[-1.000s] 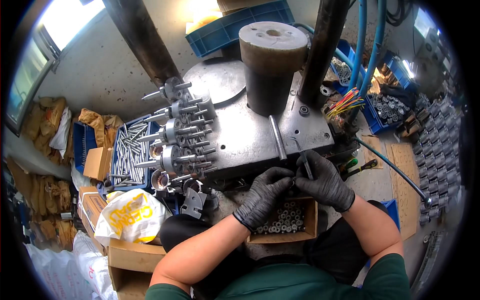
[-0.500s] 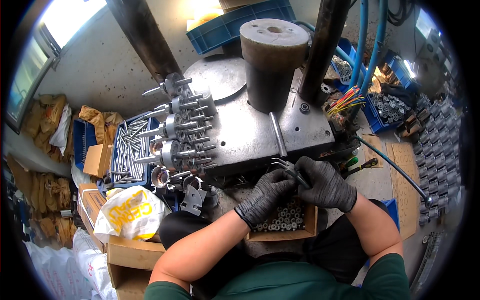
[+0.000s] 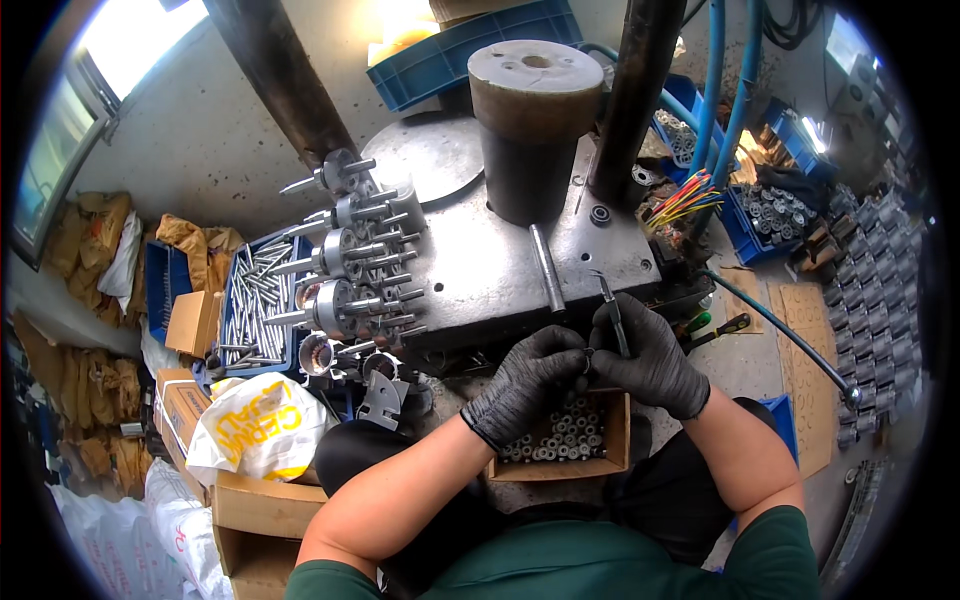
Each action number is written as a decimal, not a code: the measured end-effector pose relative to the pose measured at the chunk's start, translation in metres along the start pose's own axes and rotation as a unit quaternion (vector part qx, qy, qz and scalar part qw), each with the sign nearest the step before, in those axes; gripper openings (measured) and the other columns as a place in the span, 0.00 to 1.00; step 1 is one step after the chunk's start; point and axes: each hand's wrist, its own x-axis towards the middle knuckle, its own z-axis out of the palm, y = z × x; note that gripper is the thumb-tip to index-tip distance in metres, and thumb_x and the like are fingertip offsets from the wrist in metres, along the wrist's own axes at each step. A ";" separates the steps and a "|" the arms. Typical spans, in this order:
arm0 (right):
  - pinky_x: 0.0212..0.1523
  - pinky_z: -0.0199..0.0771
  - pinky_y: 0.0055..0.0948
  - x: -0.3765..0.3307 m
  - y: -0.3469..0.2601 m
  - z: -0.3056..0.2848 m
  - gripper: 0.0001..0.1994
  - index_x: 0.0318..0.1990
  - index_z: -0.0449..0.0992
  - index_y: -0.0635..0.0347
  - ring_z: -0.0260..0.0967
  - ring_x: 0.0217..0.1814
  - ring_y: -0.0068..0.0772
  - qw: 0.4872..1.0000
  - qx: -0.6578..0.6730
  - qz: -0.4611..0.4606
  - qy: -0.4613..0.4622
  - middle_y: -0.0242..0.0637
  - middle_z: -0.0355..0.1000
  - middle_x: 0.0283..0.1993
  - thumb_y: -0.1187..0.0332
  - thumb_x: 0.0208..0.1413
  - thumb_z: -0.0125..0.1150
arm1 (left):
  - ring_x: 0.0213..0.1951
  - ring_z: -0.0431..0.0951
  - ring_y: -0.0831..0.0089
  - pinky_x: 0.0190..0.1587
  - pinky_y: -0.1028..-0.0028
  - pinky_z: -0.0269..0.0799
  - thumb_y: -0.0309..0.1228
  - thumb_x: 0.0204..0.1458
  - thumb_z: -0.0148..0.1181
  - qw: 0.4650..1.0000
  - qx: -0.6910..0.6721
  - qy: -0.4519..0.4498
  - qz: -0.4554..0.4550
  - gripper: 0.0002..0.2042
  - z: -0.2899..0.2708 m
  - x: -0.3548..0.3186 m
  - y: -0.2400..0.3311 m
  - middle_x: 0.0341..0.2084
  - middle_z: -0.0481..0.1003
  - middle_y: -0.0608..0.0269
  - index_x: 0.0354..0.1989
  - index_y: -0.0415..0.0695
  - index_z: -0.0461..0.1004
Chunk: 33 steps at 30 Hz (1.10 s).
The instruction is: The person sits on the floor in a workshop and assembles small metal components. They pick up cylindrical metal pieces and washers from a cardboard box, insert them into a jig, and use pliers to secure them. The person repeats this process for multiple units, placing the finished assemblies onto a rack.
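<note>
On the person's lap sits a cardboard box [image 3: 560,440] packed with small metal rings, too many to count. Just above it, the gloved left hand [image 3: 525,385] and right hand [image 3: 645,355] meet; the right fingers pinch a thin pair of pliers [image 3: 610,312], and the left fingertips press together at a small part too tiny to tell. Beyond, four pronged metal assemblies [image 3: 345,255] line the steel plate [image 3: 480,270]. Left of them, a blue crate [image 3: 250,300] holds many metal rods. Farthest, one dark cylinder [image 3: 530,120] stands.

A single head-worn fisheye view looks steeply down from close above onto the steel counter [image 3: 480,270], forearms entering from the lower edge.
</note>
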 end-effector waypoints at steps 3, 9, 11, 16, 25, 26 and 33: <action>0.39 0.76 0.28 0.002 0.006 0.000 0.14 0.47 0.71 0.60 0.72 0.34 0.22 1.000 -0.007 -0.005 0.020 0.32 0.73 0.32 0.75 0.52 0.63 | 0.34 0.79 0.75 0.38 0.76 0.77 0.33 0.56 0.69 1.000 -0.011 -0.004 0.021 0.14 0.004 0.000 0.001 0.34 0.78 0.65 0.46 0.46 0.73; 0.33 0.74 0.32 0.002 -0.009 -0.004 0.14 0.46 0.71 0.59 0.71 0.28 0.25 0.970 -0.221 -0.106 0.012 0.34 0.71 0.26 0.76 0.51 0.62 | 0.34 0.79 0.72 0.39 0.73 0.77 0.30 0.55 0.67 0.998 -0.034 0.023 0.054 0.12 0.003 0.003 0.000 0.34 0.77 0.65 0.46 0.46 0.74; 0.35 0.75 0.31 0.001 -0.005 -0.006 0.14 0.46 0.70 0.60 0.71 0.30 0.24 0.980 -0.186 -0.073 0.003 0.33 0.71 0.28 0.76 0.52 0.61 | 0.34 0.79 0.71 0.39 0.73 0.77 0.28 0.55 0.65 0.995 -0.088 0.014 0.043 0.11 0.003 -0.001 0.008 0.34 0.77 0.64 0.46 0.45 0.74; 0.40 0.74 0.28 -0.002 -0.013 -0.001 0.14 0.47 0.70 0.60 0.69 0.37 0.20 0.999 -0.014 0.001 -0.031 0.32 0.71 0.34 0.75 0.52 0.62 | 0.34 0.78 0.72 0.40 0.73 0.76 0.29 0.55 0.63 0.992 -0.128 -0.006 -0.001 0.12 -0.004 -0.003 0.005 0.35 0.77 0.64 0.47 0.45 0.74; 0.42 0.76 0.27 0.004 -0.009 0.005 0.16 0.48 0.69 0.62 0.69 0.37 0.20 0.997 -0.043 0.060 0.006 0.32 0.71 0.35 0.73 0.53 0.64 | 0.40 0.77 0.75 0.45 0.73 0.75 0.37 0.58 0.68 0.999 -0.032 -0.005 0.011 0.17 0.006 -0.001 -0.004 0.40 0.76 0.65 0.51 0.45 0.73; 0.42 0.76 0.28 0.004 -0.007 0.005 0.17 0.49 0.69 0.62 0.70 0.37 0.20 0.997 -0.060 0.053 0.016 0.32 0.71 0.35 0.72 0.53 0.65 | 0.40 0.77 0.75 0.45 0.74 0.75 0.38 0.58 0.68 0.999 -0.029 0.000 0.016 0.17 0.011 -0.004 -0.001 0.40 0.76 0.65 0.51 0.46 0.73; 0.46 0.77 0.27 0.010 -0.010 0.005 0.30 0.63 0.63 0.64 0.72 0.42 0.23 0.989 0.118 0.091 0.006 0.34 0.72 0.40 0.70 0.54 0.68 | 0.38 0.78 0.74 0.42 0.72 0.78 0.34 0.61 0.63 0.994 -0.039 0.053 0.084 0.10 0.004 -0.003 0.011 0.38 0.77 0.64 0.46 0.45 0.72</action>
